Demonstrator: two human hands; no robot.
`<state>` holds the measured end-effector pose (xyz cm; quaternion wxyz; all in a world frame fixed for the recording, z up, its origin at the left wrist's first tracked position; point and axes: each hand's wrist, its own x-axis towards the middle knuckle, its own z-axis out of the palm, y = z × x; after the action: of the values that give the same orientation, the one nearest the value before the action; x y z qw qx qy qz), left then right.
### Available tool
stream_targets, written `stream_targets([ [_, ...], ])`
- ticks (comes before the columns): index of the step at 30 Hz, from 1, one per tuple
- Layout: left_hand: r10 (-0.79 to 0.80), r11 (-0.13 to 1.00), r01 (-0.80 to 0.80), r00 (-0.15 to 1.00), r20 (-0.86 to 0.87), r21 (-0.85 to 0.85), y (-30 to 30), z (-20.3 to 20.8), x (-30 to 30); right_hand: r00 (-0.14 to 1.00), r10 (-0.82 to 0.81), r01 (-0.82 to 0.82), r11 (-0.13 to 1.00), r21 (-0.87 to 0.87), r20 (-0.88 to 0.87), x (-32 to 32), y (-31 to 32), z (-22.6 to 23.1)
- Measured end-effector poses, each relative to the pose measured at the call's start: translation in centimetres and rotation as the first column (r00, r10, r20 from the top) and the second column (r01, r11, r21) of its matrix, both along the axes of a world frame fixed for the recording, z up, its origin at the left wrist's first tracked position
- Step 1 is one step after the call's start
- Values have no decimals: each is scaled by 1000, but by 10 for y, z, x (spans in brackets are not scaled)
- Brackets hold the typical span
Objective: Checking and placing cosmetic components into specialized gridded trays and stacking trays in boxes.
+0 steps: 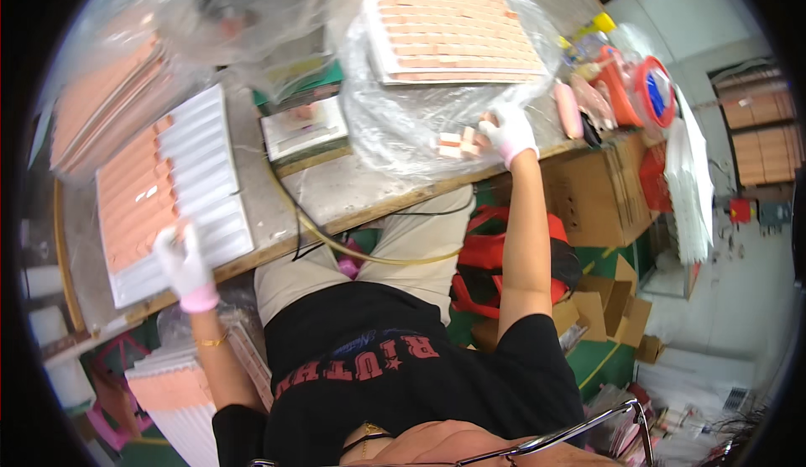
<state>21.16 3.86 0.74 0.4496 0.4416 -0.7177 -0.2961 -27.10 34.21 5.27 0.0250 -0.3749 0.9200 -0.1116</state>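
- The left hand, gloved in white with a pink cuff, is held over the lower edge of the peach pieces on a ridged white tray; its fingers are bent together, but whether a piece is pinched cannot be told through the blur.
- The tray is laid flat and turned at a slant on the table, presumably so that its whole face can be reached by the left hand; its left part is covered in overlapping rows, and its right part is bare.
- The right hand, gloved likewise, is stretched to the right side of a small heap of blocks; its fingers are curled, and whether one is gripped cannot be told (the fingertips are partly lost against the peach colour).
- The heap is rested on a clear plastic sheet, close to the table's front edge, probably so that little stretching is needed.
- A filled tray is set farther back on the same sheet, perhaps to be kept clean and out of the way.
- A small white-topped box is stood between the two work spots; its purpose cannot be told.
- A pink bottle and an orange container are grouped at the right end, apparently to leave the middle free.
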Motion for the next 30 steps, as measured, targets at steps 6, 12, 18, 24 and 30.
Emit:
stream_targets([
  [6,-476,871,481,876,-71,98,55,34,-114,955,278,-296,927,-229,-107,52,-68,-4],
  [12,-642,764,642,766,28,-64,49,43,-138,862,498,-399,785,-474,100,149,-116,41],
  [18,-658,694,713,684,314,-99,46,47,-153,778,628,-627,774,-85,-14,191,-142,23],
  [24,-667,640,661,731,-142,393,55,52,-153,671,599,-347,774,-529,437,182,-136,27],
  [30,-704,612,687,699,-127,392,32,39,-157,801,593,-423,663,-618,88,157,-138,12],
])
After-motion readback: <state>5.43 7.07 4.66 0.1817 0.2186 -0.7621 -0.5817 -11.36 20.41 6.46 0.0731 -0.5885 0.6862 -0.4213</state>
